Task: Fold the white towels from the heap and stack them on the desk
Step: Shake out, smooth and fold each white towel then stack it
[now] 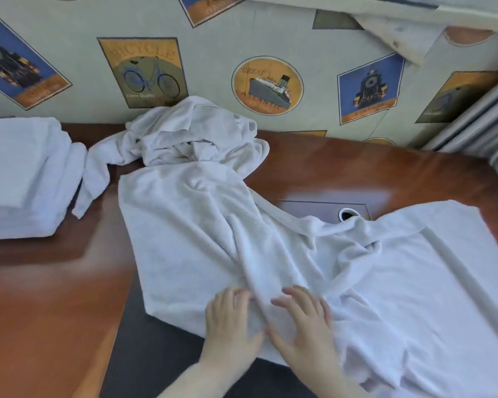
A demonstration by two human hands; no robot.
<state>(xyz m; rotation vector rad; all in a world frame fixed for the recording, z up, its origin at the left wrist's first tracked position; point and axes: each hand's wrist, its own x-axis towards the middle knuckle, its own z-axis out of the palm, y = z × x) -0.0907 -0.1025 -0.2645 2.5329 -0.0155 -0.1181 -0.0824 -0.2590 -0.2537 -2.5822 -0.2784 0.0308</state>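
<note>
Towels are the whole job here, and one white towel is lying spread and rumpled across the wooden counter, its near edge draping over the dark inset panel at the front of that counter. Both hands are resting side by side on the towel's near edge: the left hand is lying with fingers straight and relaxed on the cloth, and the right hand is pressing just beside it with fingers spread fairly wide, neither one pinching or gripping anything. A raised ridge of cloth is running away from between the hands toward the unfolded heap, which is sitting at the back of the counter against the patterned wall. A folded stack is sitting at the counter's left end, with one loose tail of the heap touching its side. Judging from this, the smoothing step is under way and most of the work is remaining. The risk looks like this: the spread towel is overlapping the heap, so pulling it flat may be dragging heap cloth along, and the uneven ridges may be getting folded in, leaving a lopsided bundle that sits badly on the stack
</note>
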